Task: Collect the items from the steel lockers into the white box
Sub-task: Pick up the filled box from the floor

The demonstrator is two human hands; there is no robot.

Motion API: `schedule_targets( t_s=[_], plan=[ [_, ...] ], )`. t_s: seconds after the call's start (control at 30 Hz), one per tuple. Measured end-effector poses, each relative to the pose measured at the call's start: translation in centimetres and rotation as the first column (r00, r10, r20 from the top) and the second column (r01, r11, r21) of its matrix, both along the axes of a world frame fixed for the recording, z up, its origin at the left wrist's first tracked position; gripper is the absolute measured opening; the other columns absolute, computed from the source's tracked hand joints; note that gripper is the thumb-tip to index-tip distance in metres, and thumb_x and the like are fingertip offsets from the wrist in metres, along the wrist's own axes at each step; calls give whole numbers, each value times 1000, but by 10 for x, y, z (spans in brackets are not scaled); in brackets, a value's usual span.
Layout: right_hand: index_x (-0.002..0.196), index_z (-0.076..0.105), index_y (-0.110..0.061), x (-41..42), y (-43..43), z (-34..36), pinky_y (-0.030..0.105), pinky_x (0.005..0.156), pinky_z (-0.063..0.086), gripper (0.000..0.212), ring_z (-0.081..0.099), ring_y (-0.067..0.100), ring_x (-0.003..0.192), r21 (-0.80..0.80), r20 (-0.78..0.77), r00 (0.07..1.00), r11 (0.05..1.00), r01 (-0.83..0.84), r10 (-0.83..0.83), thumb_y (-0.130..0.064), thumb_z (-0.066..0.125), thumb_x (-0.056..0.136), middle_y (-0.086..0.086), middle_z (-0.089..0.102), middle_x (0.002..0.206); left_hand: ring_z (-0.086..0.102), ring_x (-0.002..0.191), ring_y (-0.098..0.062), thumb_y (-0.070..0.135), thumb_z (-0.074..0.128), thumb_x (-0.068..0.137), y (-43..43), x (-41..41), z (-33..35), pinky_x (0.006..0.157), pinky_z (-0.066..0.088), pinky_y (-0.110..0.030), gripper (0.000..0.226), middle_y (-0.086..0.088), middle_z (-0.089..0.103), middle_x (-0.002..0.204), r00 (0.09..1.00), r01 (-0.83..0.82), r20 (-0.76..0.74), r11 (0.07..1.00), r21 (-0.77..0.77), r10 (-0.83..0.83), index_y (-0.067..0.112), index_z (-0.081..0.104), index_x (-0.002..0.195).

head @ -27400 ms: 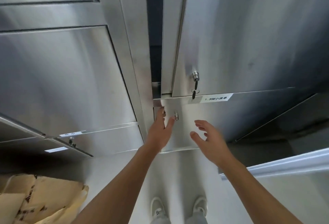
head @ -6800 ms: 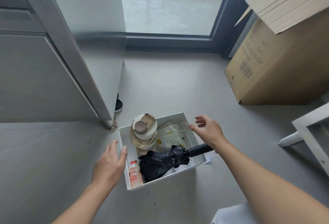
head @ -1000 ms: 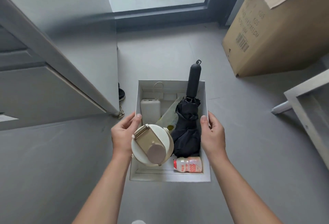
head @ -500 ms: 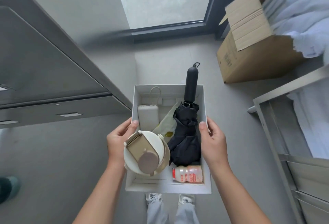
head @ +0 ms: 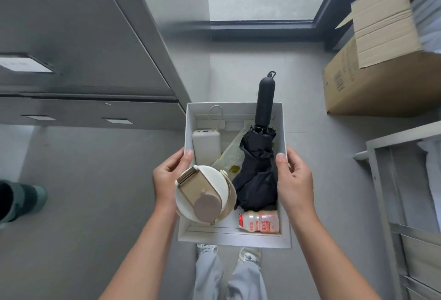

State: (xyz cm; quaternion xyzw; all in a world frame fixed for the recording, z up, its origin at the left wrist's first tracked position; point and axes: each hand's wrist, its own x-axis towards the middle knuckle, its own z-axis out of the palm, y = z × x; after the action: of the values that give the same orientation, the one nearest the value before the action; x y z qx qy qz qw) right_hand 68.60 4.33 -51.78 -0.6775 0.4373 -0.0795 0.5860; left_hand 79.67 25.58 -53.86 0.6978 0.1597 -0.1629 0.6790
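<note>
Left hand (head: 167,180), right hand (head: 296,180) grip box (head: 233,240).

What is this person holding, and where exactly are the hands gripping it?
The white rectangular box: the left hand grips its left wall and the right hand its right wall, thumbs hooked over the rim.

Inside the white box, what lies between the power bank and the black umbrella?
A pale plastic packet lies there in the white box, beside the umbrella; head view.
</note>
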Motion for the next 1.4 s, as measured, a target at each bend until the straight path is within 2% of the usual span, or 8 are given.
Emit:
schedule_targets(
  t_s=[0.27,0.33,0.37,0.4,0.53,0.8,1.03,1.4],
  plan=[
    [144,56,-18,8,25,2,44,115,43,41,53,13,136,44,16,999,998,-46,46,-31,49,106,-3,61,143,34,68,0,32,74,86,27,-7,13,60,25,-21,44,25,43,66,996,-31,85,997,75,25,10,36,80],
    [144,56,-17,8,31,2,44,115,43,41,53,13,136,42,22,998,997,-59,58,-31,49,106,-2,61,143,31,66,-2,30,73,87,36,-9,13,57,25,-23,21,25,42,64,996,-42,85,995,87,34,24,73,67],
    [145,56,-16,7,34,1,44,115,43,42,53,13,136,45,23,998,997,-61,60,-30,49,106,-2,61,143,33,62,-2,30,73,88,38,-10,13,57,33,-15,43,25,41,64,997,-27,79,997,73,21,24,39,62],
    [145,56,-16,7,37,1,44,115,42,41,53,13,136,51,26,998,997,-64,62,-30,49,106,-2,61,143,37,59,0,29,73,87,41,-11,11,55,31,-16,14,29,46,68,996,-30,85,997,76,24,25,77,75],
    [143,58,-16,4,49,5,42,114,44,39,57,10,131,61,43,996,995,-77,74,-27,50,106,-4,63,140,41,77,9,27,75,86,54,-19,11,82,43,-11,40,24,40,89,996,-63,61,997,50,60,7,47,107],
    [141,60,-20,16,85,18,43,113,45,37,58,10,131,68,69,981,981,-184,180,-28,51,106,-6,65,138,52,66,8,30,76,85,94,-37,25,59,43,-9,44,22,49,95,968,-241,88,969,47,236,4,59,115],
    [138,61,-27,50,160,26,48,109,48,35,65,12,121,77,41,927,923,-376,374,-33,50,106,-7,71,128,27,63,-18,31,74,87,176,-49,43,59,24,-28,43,5,28,63,934,-345,101,938,-2,344,20,40,64],
    [133,64,-36,119,366,33,50,102,53,34,68,10,113,33,0,731,730,-682,683,-37,47,104,-12,73,120,18,65,-34,25,73,89,366,-60,41,59,20,-38,49,-8,19,64,743,-665,45,744,-63,668,11,33,63]
  ],
)
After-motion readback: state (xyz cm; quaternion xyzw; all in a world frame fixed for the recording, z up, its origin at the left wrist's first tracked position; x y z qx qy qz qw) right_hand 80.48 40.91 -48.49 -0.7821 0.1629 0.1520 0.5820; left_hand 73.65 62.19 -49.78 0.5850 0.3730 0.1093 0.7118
